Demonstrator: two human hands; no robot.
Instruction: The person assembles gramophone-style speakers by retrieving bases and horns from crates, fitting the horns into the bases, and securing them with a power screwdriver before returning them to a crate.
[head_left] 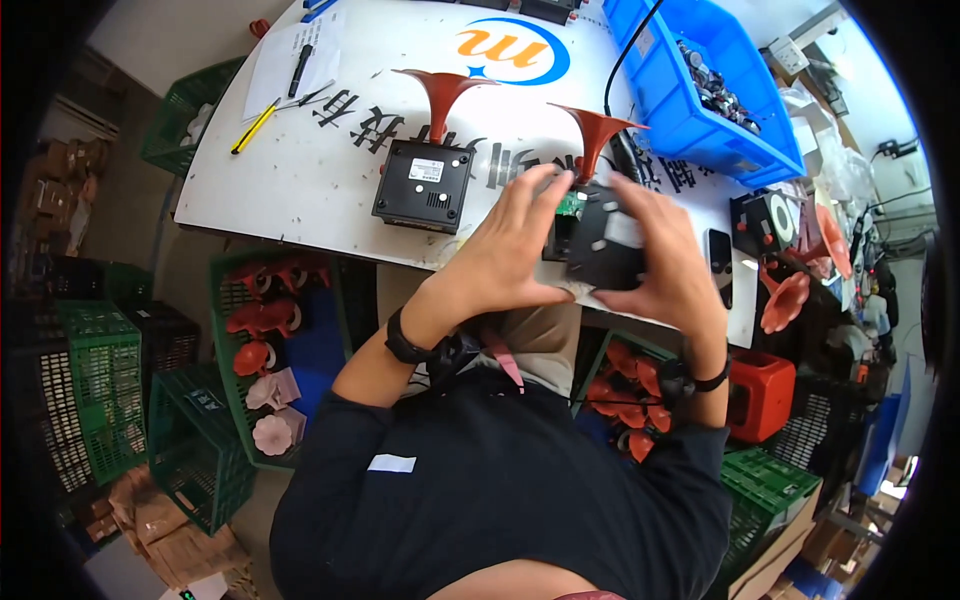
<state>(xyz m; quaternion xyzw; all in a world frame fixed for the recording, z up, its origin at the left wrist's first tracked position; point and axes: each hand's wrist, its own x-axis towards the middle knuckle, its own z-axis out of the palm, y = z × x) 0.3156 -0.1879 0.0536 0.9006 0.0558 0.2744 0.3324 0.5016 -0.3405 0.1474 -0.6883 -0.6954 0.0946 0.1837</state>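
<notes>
At the table's near edge, a black box [562,238] lies partly uncovered, with a green circuit board [571,204] showing inside. My left hand [512,240] grips its left side, thumb near and fingertips far. A black cover plate [606,245] with a pale label sits askew over the box's right part. My right hand [672,250] is curled round the plate's right side. From the box's far side a red horn [594,135] flares away from me. To the left stands a closed black box [424,185] with a label on top, and another red horn [440,100] behind it.
A blue bin [700,150] of small metal parts stands far right. A phone [719,262] lies right of my hand. Far left are a yellow cutter [255,127] and a black pen [301,70] on paper. Crates of red horns [262,318] flank my lap below the table.
</notes>
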